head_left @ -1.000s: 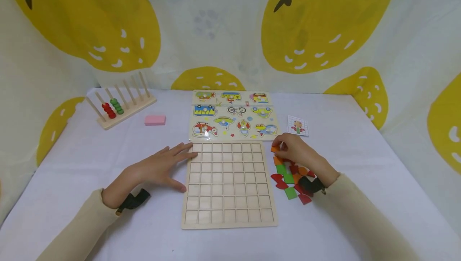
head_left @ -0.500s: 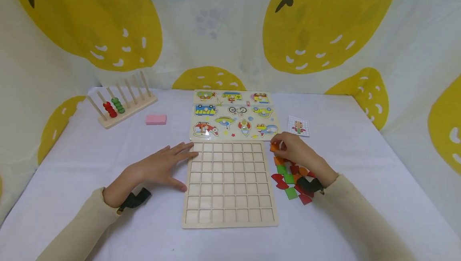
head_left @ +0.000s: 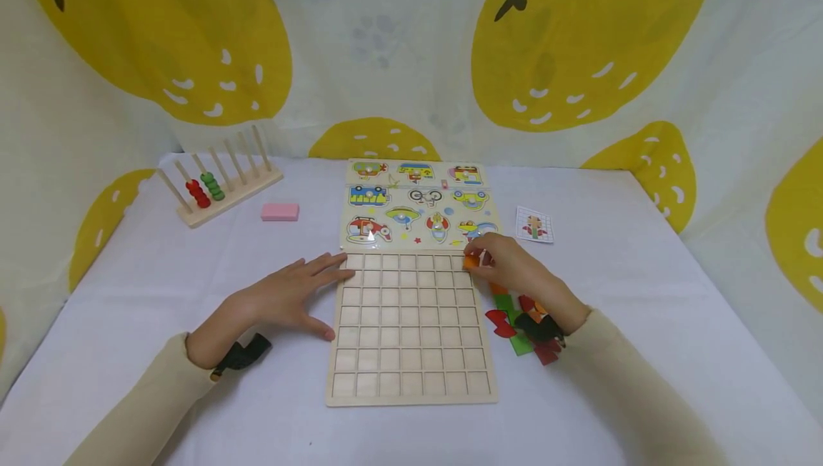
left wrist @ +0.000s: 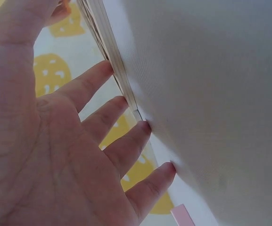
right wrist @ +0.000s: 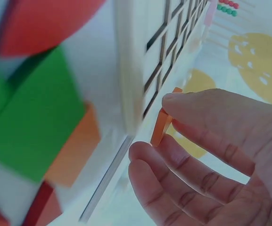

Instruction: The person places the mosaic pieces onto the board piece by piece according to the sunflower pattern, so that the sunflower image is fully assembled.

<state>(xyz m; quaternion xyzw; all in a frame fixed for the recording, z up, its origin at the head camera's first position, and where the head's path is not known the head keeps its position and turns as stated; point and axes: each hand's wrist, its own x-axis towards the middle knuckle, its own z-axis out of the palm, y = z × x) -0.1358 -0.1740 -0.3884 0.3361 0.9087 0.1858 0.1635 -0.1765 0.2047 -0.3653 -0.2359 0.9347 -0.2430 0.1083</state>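
On the table [head_left: 643, 294] lies the grid board [head_left: 409, 326]. The left hand [head_left: 286, 298] rests flat at its left edge, fingers spread. The right hand [head_left: 511, 266] pinches an orange piece [head_left: 471, 261] over the board's far right corner.

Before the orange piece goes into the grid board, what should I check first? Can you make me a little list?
1. Right hand pinches the orange piece: ok, it sits between thumb and fingers.
2. Piece over the grid board: ok, at its far right corner.
3. Squares free: ok, every square looks empty.
4. Board held: ok, the left hand lies flat against its left edge.
5. Piece fits a square: cannot tell, it is seen edge-on.
6. Spare pieces off the board: ok, they lie right of it.
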